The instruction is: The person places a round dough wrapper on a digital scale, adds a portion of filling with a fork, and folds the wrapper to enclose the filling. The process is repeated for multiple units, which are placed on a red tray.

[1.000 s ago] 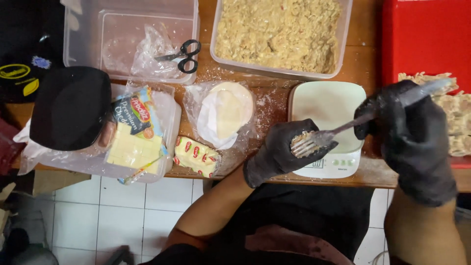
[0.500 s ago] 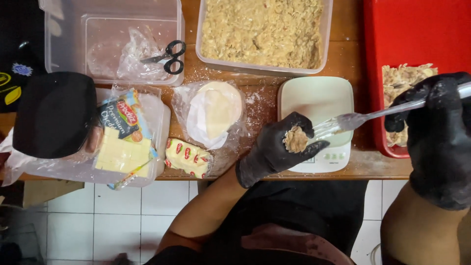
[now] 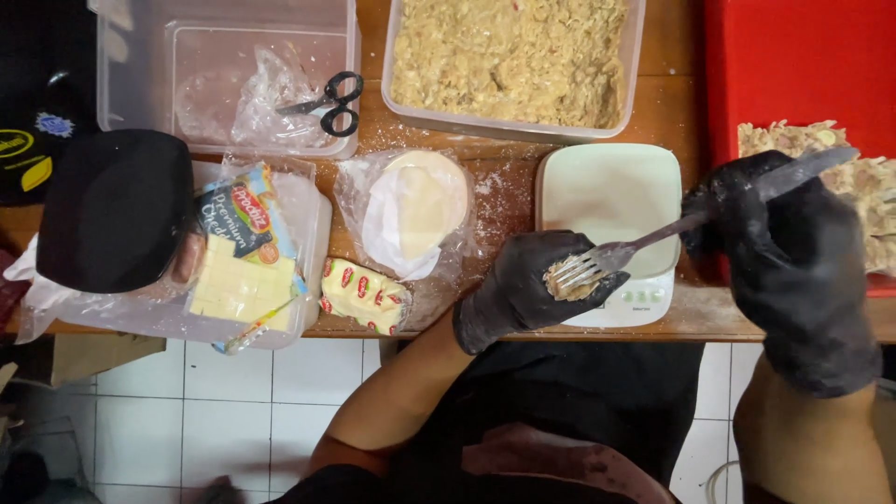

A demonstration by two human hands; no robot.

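Observation:
Both my hands wear black gloves. My right hand (image 3: pixel 793 252) grips a metal fork (image 3: pixel 644 247) by its handle, and the tines press into a small lump of beige shredded filling (image 3: pixel 565 283). That lump lies in the cupped palm of my left hand (image 3: pixel 523 294), which hovers over the front left corner of a white kitchen scale (image 3: pixel 611 196). A clear tub of the same shredded filling (image 3: pixel 513 56) stands behind the scale.
A red tray (image 3: pixel 793 65) with formed pieces (image 3: pixel 868 187) sits at the right. Round white wrappers in plastic (image 3: pixel 415 205), a small yellow-and-red packet (image 3: pixel 364 297), a tub of cheese slices (image 3: pixel 238 280), a black lid (image 3: pixel 112 210) and scissors (image 3: pixel 327 101) on an empty clear container lie left on the wooden table.
My right hand brought the fork back from the red tray side toward my left palm. The filling lump now rests in the left hand under the tines.

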